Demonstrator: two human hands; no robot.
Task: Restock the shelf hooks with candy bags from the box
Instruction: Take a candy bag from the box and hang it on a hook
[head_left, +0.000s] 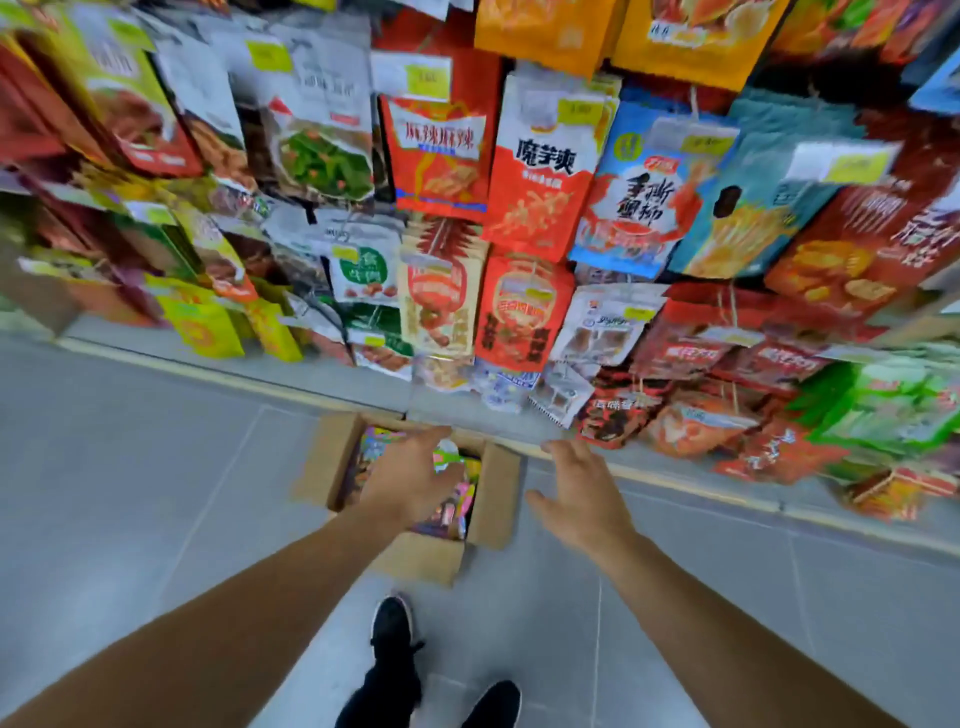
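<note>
An open cardboard box (496, 493) sits on the grey floor below the shelf, filled with colourful candy bags (460, 501). My left hand (410, 475) hovers over the box with fingers spread, holding nothing. My right hand (584, 491) hangs to the right of the box, also spread and empty. Above, the shelf hooks carry many hanging snack bags (535, 171), packed in rows. The picture is blurred by motion.
The shelf's pale base (234, 358) runs diagonally across the floor just behind the box. Low-hanging red and green bags (779, 415) crowd the right side. My two black shoes (392, 631) stand on the tiles (130, 493) in front of the box.
</note>
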